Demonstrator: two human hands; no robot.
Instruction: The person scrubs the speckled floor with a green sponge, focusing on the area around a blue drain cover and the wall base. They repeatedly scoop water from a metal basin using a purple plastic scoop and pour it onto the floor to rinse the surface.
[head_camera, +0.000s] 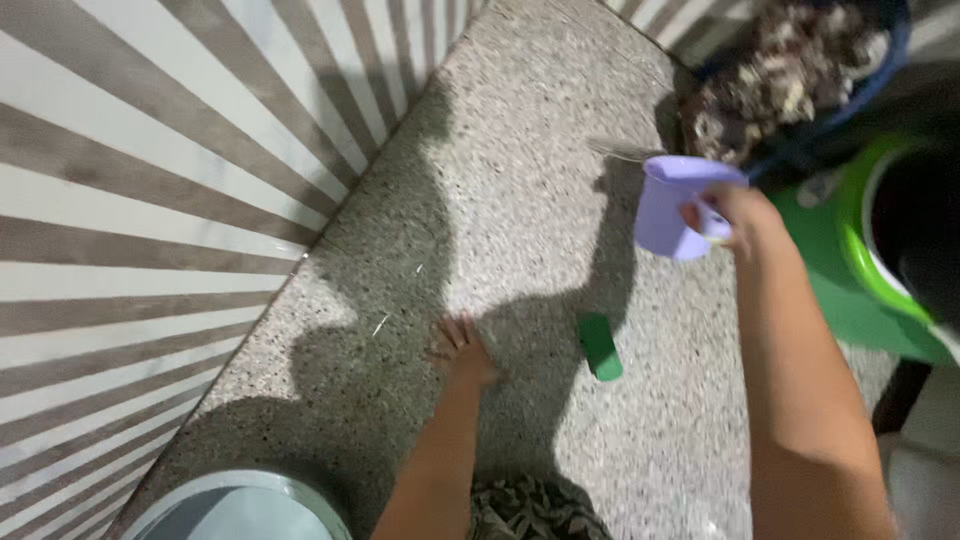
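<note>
My right hand (735, 212) grips the handle of a lilac plastic mug (672, 205), held in the air above the speckled stone counter (520, 200). A thin stream or streak shows just left of the mug's rim. My left hand (460, 350) rests flat on the counter with its fingers spread, holding nothing. A small green block (600, 347) lies on the counter to the right of my left hand, apart from it.
A dark blue basin (800, 70) heaped with brown and white scraps stands at the far right. A green tub (880, 240) sits beside it. A striped tiled wall (150, 200) runs along the left. A round metal rim (240, 500) shows at the bottom left.
</note>
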